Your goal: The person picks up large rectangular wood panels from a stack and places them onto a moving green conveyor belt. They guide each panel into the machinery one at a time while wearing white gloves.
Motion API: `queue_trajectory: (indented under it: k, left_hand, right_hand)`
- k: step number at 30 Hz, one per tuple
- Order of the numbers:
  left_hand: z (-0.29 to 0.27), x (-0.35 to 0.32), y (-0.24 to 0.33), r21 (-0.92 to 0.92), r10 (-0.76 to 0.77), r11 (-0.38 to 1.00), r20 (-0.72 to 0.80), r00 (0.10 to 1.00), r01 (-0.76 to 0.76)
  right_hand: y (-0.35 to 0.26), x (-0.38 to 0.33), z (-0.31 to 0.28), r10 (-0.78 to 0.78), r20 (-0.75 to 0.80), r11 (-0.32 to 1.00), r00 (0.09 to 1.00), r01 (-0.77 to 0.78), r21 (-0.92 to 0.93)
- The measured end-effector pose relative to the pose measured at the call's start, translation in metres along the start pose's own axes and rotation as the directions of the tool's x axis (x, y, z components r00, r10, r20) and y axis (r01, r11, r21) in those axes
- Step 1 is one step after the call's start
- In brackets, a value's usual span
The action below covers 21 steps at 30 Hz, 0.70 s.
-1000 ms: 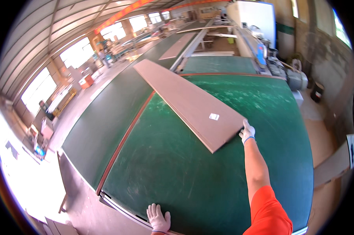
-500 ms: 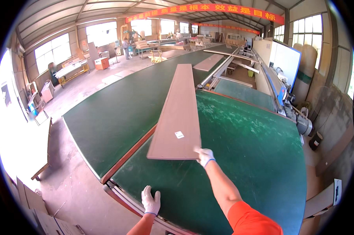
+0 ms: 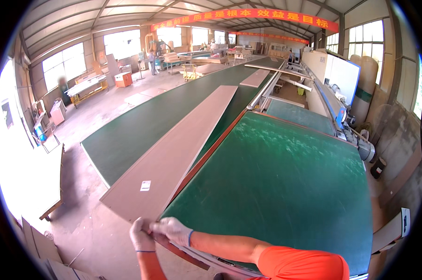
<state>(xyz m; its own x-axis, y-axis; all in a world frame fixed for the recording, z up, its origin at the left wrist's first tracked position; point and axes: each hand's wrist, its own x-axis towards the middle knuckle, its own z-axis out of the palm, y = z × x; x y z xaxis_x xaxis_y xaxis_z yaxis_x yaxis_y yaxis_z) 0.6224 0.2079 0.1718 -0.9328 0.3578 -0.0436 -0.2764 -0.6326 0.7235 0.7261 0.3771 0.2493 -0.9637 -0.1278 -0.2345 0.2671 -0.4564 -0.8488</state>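
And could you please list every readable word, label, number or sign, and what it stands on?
Red overhead banner: large yellow characters, wording not copied here.
Second red banner behind: yellowish characters, too small to read.
White label on the long brown board: too small to read.
White patch at lower right: dark mark, unreadable.

We are looking from the wearer's head through one wide fisheye camera, facing forward and downward across the broad, flat green worktable (image 3: 285, 196). We are seeing the left hand in white knit glove (image 3: 142, 237) and right hand in white knit glove (image 3: 172, 229) close by, the long red banner (image 3: 248, 14) far off.
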Motion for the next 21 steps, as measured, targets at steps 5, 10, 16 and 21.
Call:
queue_trajectory:
  k: [5, 10, 16, 21]
  left_hand:
    - [-0.123, 0.022, 0.086, 0.111, 0.062, 0.994, -0.47, 0.881, -0.011]
    - [-0.285, 0.07, 0.125, -0.083, 0.017, 0.984, -0.835, 0.55, -0.157]
    - [-0.284, 0.109, 0.107, 0.493, 0.401, 0.864, -0.794, 0.458, 0.098]
    - [-0.191, 0.132, -0.003, 0.898, 0.61, 0.436, -0.337, 0.717, 0.051]
  right_hand:
    - [0.016, -0.046, -0.025, 0.2, 0.243, 0.911, 0.949, -0.089, -0.403]
    - [0.069, -0.105, -0.161, -0.091, -0.084, 0.523, 0.992, -0.024, -0.852]
    - [0.098, -0.264, -0.227, -0.065, -0.69, 0.88, 0.721, -0.285, -0.381]
    - [0.131, -0.32, -0.224, -0.193, -0.817, 0.886, 0.543, -0.262, -0.383]
